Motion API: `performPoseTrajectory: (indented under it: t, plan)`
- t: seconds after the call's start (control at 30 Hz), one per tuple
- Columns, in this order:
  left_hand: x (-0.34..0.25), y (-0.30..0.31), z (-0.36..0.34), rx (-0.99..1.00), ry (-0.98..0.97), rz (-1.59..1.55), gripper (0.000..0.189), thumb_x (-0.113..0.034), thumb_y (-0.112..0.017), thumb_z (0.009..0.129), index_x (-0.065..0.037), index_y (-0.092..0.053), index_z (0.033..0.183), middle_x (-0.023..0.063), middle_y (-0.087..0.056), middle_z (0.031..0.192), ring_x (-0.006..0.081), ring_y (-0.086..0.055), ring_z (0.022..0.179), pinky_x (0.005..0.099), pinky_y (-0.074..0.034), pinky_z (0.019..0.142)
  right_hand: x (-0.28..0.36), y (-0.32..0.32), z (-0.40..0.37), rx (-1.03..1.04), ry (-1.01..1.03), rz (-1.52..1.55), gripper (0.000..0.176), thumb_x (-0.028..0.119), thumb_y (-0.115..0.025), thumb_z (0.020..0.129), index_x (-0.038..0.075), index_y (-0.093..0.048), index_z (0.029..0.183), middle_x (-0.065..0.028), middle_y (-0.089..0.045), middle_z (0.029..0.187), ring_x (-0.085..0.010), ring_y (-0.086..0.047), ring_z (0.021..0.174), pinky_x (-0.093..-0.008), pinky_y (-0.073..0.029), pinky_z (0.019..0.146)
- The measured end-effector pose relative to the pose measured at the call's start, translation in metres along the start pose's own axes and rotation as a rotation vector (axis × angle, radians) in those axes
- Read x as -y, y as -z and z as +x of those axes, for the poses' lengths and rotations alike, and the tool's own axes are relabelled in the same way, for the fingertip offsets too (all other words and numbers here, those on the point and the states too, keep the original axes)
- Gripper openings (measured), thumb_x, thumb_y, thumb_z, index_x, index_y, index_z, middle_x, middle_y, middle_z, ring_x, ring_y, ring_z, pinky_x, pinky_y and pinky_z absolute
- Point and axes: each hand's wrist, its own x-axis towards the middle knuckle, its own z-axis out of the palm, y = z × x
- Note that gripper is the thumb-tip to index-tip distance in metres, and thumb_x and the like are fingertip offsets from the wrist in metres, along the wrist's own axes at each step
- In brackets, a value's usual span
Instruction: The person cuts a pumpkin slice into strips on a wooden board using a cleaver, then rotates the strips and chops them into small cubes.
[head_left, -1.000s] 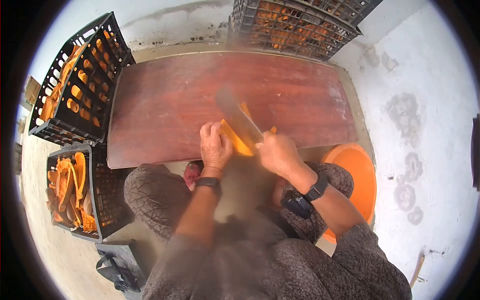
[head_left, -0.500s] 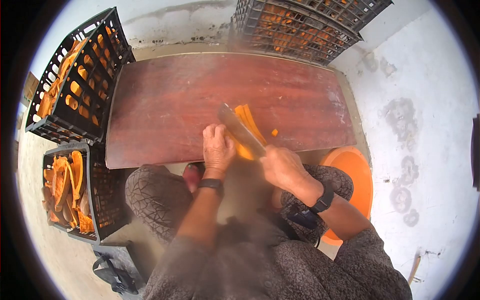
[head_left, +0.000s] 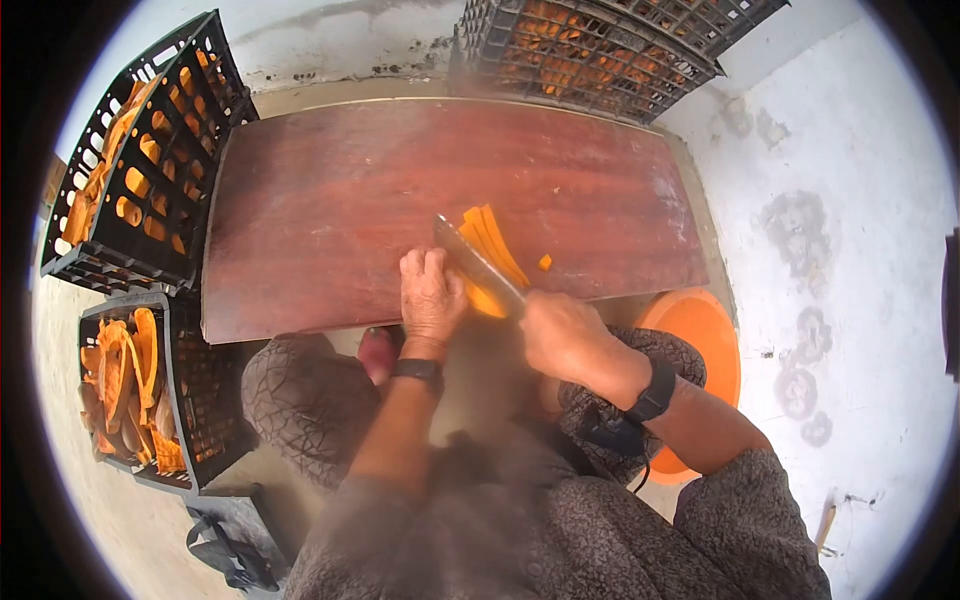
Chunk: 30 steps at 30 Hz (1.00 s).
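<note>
My right hand (head_left: pixel 567 337) is wrapped round the handle of a wide-bladed knife (head_left: pixel 478 262). The blade slants up and left, lying against an orange piece of pumpkin (head_left: pixel 487 300) at the front edge of the red-brown board (head_left: pixel 330 200). Just left of the blade, my left hand (head_left: pixel 431 297) has its fingers curled down onto the pumpkin, and its fingertips are partly hidden. Cut pumpkin strips (head_left: pixel 494 243) lean together on the blade's far side. A small orange bit (head_left: pixel 545 262) lies on the board to their right.
Black crates (head_left: pixel 150 160) of orange pieces stand at the left, with a lower crate (head_left: pixel 205 390) nearer me. More stacked crates (head_left: pixel 600 55) are behind the board. An orange basin (head_left: pixel 705 350) sits by my right knee, near the white wall (head_left: pixel 850 300).
The blade has turned and now shows narrower, still against the pumpkin. Both hands keep nearly the same places, and the whole view has shifted slightly.
</note>
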Motion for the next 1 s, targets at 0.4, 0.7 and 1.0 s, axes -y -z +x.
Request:
performPoseTrajectory:
  t: [0.4, 0.7, 1.0]
  plan:
    - [0.0, 0.001, 0.002, -0.013, -0.034, -0.041, 0.03, 0.004, -0.057, 0.071, -0.003, -0.057, 0.099, 0.0158, -0.053, 0.097, 0.0363, -0.051, 0.094, 0.0447, -0.046, 0.082, 0.005, -0.028, 0.038, -0.109, 0.039, -0.044, 0.011, 0.005, -0.06, 0.076, 0.0, -0.061, 0.086, -0.021, -0.066, 0.083, -0.0383, -0.066, 0.08, -0.0444, -0.052, 0.071]
    - [-0.002, 0.003, 0.002, -0.019, -0.024, -0.017, 0.025, 0.003, -0.059, 0.072, -0.006, -0.059, 0.095, 0.014, -0.053, 0.092, 0.0355, -0.051, 0.089, 0.0438, -0.045, 0.079, 0.008, -0.029, 0.04, -0.197, 0.052, 0.037, 0.009, 0.005, -0.059, 0.076, 0.0, -0.061, 0.083, -0.0212, -0.066, 0.081, -0.0385, -0.066, 0.079, -0.045, -0.052, 0.071]
    - [-0.003, 0.0, 0.001, -0.007, -0.008, 0.022, 0.026, 0.002, -0.059, 0.073, -0.006, -0.059, 0.098, 0.014, -0.054, 0.096, 0.0352, -0.052, 0.094, 0.0437, -0.046, 0.083, -0.024, -0.051, 0.008, -0.178, 0.059, 0.06, 0.021, 0.016, -0.06, 0.085, -0.004, -0.053, 0.086, -0.0266, -0.062, 0.072, -0.0453, -0.062, 0.072, -0.0519, -0.049, 0.067]
